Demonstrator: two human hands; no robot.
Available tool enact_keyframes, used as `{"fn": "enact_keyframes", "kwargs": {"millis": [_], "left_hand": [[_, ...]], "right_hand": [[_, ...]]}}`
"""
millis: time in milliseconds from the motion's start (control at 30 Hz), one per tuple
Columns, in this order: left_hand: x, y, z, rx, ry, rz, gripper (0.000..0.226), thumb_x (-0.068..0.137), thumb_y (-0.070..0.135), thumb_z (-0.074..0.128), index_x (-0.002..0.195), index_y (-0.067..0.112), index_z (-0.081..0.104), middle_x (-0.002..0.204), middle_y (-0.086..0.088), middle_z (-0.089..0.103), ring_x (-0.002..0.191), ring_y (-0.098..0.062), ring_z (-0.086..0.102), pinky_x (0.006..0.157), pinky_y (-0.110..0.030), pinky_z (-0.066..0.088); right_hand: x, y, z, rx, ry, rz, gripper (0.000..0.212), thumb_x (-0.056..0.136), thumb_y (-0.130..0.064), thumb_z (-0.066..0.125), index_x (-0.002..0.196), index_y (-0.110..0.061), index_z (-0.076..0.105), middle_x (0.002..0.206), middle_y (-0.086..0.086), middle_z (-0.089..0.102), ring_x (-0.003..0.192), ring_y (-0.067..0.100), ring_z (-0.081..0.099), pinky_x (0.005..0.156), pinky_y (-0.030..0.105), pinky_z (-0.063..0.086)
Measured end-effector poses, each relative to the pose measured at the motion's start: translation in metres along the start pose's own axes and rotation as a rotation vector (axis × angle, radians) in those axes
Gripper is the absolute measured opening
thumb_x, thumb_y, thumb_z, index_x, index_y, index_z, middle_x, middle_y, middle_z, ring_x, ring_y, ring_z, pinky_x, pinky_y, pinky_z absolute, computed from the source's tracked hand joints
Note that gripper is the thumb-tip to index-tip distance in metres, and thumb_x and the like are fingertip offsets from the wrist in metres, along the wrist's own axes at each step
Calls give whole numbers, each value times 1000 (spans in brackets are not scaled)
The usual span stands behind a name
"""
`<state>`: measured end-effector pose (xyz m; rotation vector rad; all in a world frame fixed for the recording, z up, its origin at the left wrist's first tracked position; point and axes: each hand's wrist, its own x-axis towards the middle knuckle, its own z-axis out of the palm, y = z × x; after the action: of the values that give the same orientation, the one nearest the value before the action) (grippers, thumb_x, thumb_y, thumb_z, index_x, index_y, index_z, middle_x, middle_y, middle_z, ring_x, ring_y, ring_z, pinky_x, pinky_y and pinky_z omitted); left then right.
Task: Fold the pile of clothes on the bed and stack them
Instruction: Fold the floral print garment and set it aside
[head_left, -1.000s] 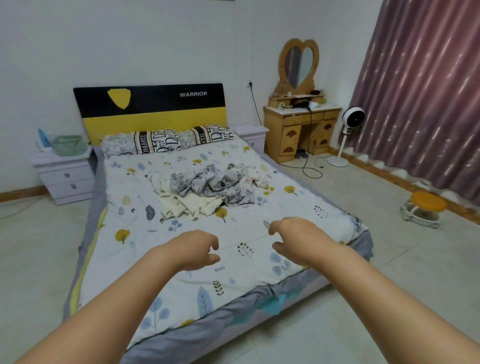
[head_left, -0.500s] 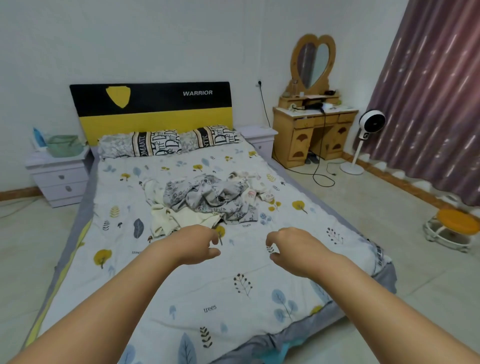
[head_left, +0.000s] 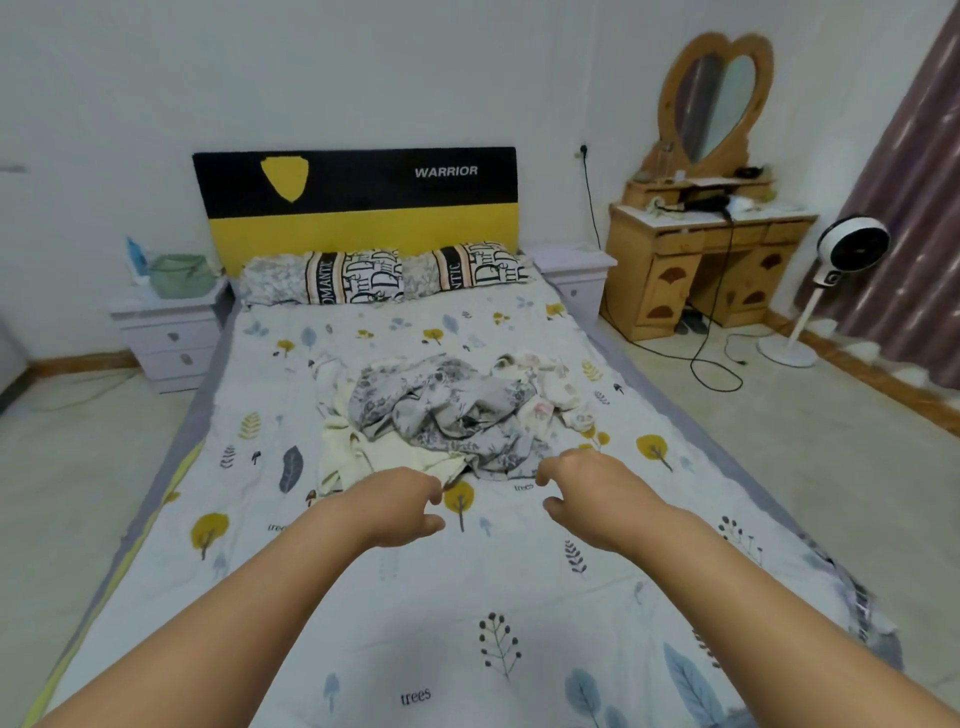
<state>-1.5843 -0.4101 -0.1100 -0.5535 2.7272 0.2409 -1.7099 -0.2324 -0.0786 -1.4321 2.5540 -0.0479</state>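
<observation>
A rumpled pile of clothes (head_left: 447, 410) lies in the middle of the bed (head_left: 363, 597). A grey flowered garment sits on top, a cream one (head_left: 379, 452) sticks out at the near left, and a pale printed one (head_left: 550, 384) lies at the right. My left hand (head_left: 400, 506) hovers just short of the cream garment, fingers loosely curled, holding nothing. My right hand (head_left: 592, 493) hovers beside the pile's near right edge, fingers also loosely curled and empty.
Two pillows (head_left: 384, 273) lie against the black and yellow headboard (head_left: 358, 208). A nightstand (head_left: 166, 332) stands at the left, a wooden dresser (head_left: 706, 260) with a heart mirror at the right. A standing fan (head_left: 836, 270), a floor cable (head_left: 711, 364) and curtains (head_left: 914, 218) are further right.
I have come closer to the bed, and both hands have reached forward to the pile's near edge. They hold nothing throughout.
</observation>
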Motion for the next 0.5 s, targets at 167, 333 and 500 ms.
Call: {"fn": "enact_keyframes", "kwargs": {"millis": [167, 333, 500], "left_hand": [[53, 3, -15, -34, 24, -60, 41, 95, 38, 45, 131, 17, 47, 130, -6, 52, 117, -23, 49, 90, -31, 40], [104, 3, -24, -105, 18, -147, 40, 95, 39, 45, 130, 18, 48, 128, -4, 55, 114, -22, 51, 87, -29, 41], [141, -8, -24, -173, 20, -221, 38, 95, 37, 46, 128, 18, 49, 127, -5, 56, 113, -23, 52, 89, -30, 41]], "right_hand": [[60, 36, -8, -29, -12, -65, 27, 93, -15, 44, 116, -8, 55, 114, 14, 57, 104, 31, 52, 84, 39, 47], [120, 68, -16, -38, -50, -137, 28, 93, -14, 43, 118, -10, 55, 117, 13, 57, 107, 30, 52, 80, 37, 45], [177, 86, -14, -59, -68, -168, 28, 92, -9, 43, 118, -9, 55, 112, 15, 59, 93, 30, 56, 66, 31, 41]]}}
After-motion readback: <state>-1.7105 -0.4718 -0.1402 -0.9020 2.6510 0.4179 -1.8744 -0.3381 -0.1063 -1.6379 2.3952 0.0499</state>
